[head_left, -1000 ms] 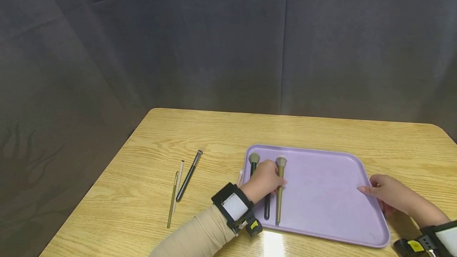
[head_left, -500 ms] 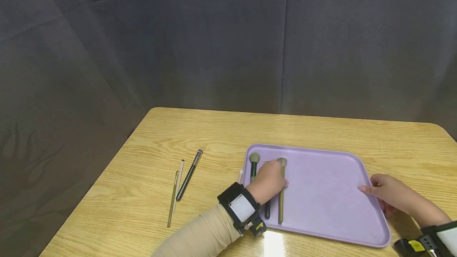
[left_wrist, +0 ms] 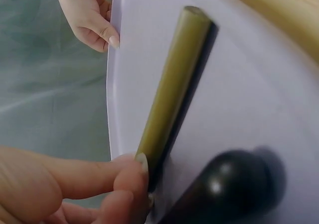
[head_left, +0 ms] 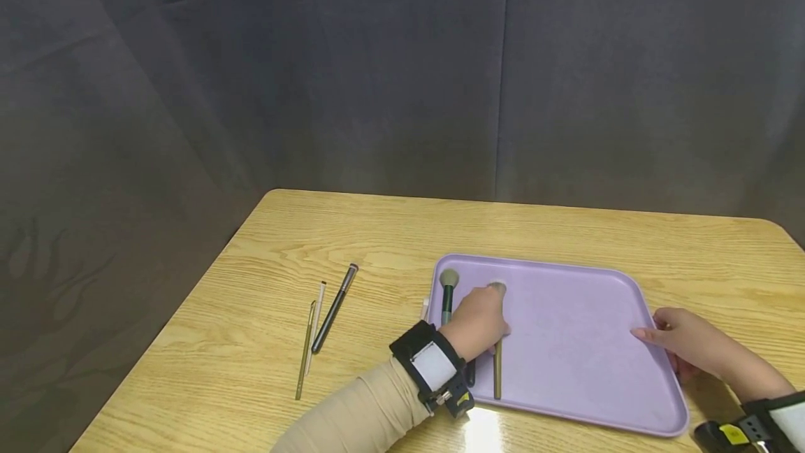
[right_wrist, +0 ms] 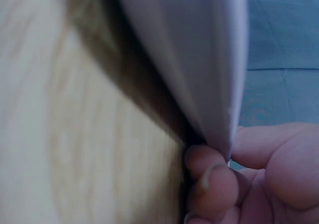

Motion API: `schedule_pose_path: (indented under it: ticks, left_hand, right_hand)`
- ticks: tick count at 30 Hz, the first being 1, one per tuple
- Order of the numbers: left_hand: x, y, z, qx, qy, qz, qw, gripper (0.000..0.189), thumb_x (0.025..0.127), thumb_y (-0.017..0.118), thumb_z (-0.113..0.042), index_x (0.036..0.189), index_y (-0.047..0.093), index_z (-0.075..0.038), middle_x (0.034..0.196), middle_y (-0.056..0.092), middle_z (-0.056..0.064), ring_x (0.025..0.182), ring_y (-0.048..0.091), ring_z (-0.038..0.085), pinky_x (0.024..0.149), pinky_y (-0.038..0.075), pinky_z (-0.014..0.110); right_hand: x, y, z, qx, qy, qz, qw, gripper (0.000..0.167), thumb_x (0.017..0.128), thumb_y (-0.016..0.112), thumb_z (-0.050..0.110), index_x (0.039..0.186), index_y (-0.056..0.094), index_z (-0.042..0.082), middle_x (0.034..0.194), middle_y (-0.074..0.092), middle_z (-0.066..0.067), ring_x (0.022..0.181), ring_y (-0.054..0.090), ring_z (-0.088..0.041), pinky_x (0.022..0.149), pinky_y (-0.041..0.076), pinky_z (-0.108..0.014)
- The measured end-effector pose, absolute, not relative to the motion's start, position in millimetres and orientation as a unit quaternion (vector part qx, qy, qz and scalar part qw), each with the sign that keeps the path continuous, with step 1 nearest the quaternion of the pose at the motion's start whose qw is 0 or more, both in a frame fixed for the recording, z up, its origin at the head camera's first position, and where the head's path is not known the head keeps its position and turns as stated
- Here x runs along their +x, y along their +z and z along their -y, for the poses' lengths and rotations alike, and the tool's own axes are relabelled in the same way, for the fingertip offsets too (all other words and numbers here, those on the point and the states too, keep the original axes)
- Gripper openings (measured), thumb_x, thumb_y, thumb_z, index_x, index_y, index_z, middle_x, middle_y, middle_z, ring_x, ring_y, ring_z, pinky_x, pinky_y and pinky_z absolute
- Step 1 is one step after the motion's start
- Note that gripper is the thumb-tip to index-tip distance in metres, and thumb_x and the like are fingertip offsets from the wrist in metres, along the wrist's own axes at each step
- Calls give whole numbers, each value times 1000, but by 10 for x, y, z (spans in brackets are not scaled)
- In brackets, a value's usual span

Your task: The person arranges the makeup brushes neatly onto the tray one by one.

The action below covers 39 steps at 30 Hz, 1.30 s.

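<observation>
My left hand [head_left: 476, 321] pinches the gold handle [left_wrist: 172, 89] of a makeup brush [head_left: 497, 376] between thumb and fingers, low over the lilac tray [head_left: 578, 341]. The brush's pale bristles show past my knuckles in the head view. Left of this hand lies a makeup brush with a dark green handle [head_left: 447, 299], partly covered by the wrist. A black handle end [left_wrist: 234, 179] rests on the tray beside the gold one; my hand hides the rest of it. My right hand [head_left: 688, 341] grips the tray's right rim [right_wrist: 234, 84], thumb above and fingers underneath.
On the wooden table [head_left: 220, 341], left of the tray, lie a black brush [head_left: 335, 310], a thin white brush [head_left: 316, 327] and a thin gold brush [head_left: 305, 351]. A pale handle piece [head_left: 425, 307] shows beside the tray's left rim. Dark cloth [head_left: 377, 75] hangs behind.
My left hand has shifted slightly right with the gold-handled makeup brush, whose lower end has also moved a little right. My right hand stays on the tray rim.
</observation>
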<state>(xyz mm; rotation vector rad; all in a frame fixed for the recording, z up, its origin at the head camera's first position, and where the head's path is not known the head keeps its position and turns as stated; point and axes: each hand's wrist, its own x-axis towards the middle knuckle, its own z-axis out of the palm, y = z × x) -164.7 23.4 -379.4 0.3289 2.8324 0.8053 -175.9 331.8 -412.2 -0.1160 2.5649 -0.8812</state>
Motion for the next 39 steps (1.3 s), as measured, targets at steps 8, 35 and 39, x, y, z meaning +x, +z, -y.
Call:
schedule_pose_path:
  ticks: [8, 35, 39]
  left_hand:
    - [-1630, -3787, -222, 114, 250, -959, 73, 19, 82, 75, -5, 91, 58, -7, 65, 58, 4, 39, 50, 7, 38, 40, 18]
    - [-1425, -3610, 350, 70, 311, -946, 54, 26, 84, 74, -7, 103, 63, 8, 81, 61, 13, 64, 55, 18, 53, 48, 28]
    - [-1391, -3611, 418, 70, 325, -941, 55, 20, 84, 74, -6, 95, 63, 7, 71, 56, 7, 60, 53, 15, 49, 46, 26]
  right_hand:
    - [-1757, -4134, -3324, -37, -321, -922, 215, 45, 95, 60, 40, 91, 51, -4, 61, 49, -5, 46, 48, -14, 45, 46, -28]
    - [-1757, -4105, -3302, -47, -311, -928, 201, 37, 98, 58, 31, 90, 51, -4, 58, 48, -4, 43, 47, -13, 43, 45, -27]
    - [-1767, -4108, -3301, -44, -309, -928, 206, 39, 99, 58, 31, 91, 51, -6, 59, 48, -4, 44, 47, -13, 44, 45, -27]
